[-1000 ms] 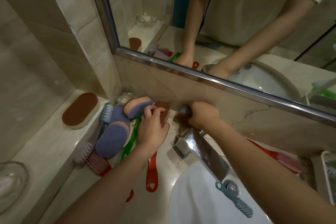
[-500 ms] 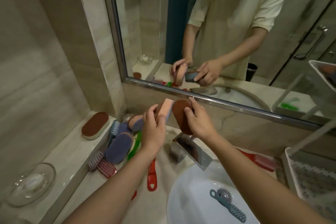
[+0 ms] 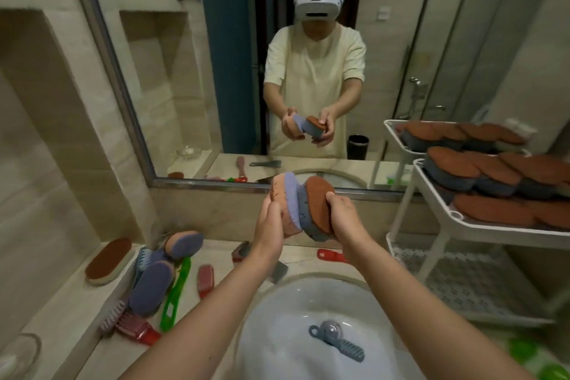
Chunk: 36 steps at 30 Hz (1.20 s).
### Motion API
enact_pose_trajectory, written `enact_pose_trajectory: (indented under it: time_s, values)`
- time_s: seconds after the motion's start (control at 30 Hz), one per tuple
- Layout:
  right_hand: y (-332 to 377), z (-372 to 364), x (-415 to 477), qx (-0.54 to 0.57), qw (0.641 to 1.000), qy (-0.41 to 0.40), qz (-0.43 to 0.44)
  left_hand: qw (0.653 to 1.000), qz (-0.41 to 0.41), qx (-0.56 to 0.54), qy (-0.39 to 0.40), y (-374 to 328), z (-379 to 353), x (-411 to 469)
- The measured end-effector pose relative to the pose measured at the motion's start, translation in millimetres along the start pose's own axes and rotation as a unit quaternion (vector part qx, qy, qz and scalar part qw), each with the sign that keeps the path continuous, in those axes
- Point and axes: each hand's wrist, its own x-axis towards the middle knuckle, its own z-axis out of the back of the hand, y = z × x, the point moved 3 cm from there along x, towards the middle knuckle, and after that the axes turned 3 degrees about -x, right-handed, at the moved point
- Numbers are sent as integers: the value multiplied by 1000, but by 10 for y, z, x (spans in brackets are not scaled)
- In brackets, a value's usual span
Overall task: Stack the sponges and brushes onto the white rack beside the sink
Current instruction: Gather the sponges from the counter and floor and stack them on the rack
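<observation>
Both sponges are now up off the counter: your left hand grips the purple sponge, your right hand grips the brown sponge, pressed together between them, ready for the white rack to the right of your right hand.

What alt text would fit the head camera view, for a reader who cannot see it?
The left hand grips a purple sponge and the right hand a brown sponge, pressed together above the sink. The white rack at right carries rows of sponges; other sponges and brushes lie on the counter at left.
</observation>
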Motion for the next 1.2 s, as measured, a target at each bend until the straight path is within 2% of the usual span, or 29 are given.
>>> enact_pose_trajectory:
  time_s: [0.13, 0.4, 0.5, 0.7, 0.87, 0.97, 1.07, 1.2]
  values:
    - [120, 505, -125, 0, 999, -33, 30, 999, 7, -33, 19, -76, -523, -172]
    - [401, 1412, -391, -17, 995, 3, 99, 997, -53, -49, 27, -300, -1442, -488]
    - [437, 1751, -428, -48, 990, 11, 130, 996, -61, -63, 34, -345, -1750, -580]
    - [453, 2500, -468, -152, 975, -24, 159, 991, -93, -66, 69, -333, -2414, -799]
    - [454, 3071, -449, -209, 961, -49, 173, 987, -123, -15, 107, -261, -2863, -913]
    - [448, 3370, -389, -246, 945, -92, 195, 979, -151, 39, 127, -233, -3052, -949]
    - [455, 3588, -381, -263, 930, -132, 221, 974, -176, 81, 121, -216, -3147, -974]
    - [467, 3754, -372, -299, 911, -144, 244, 961, -209, 143, 111, -231, -3200, -963]
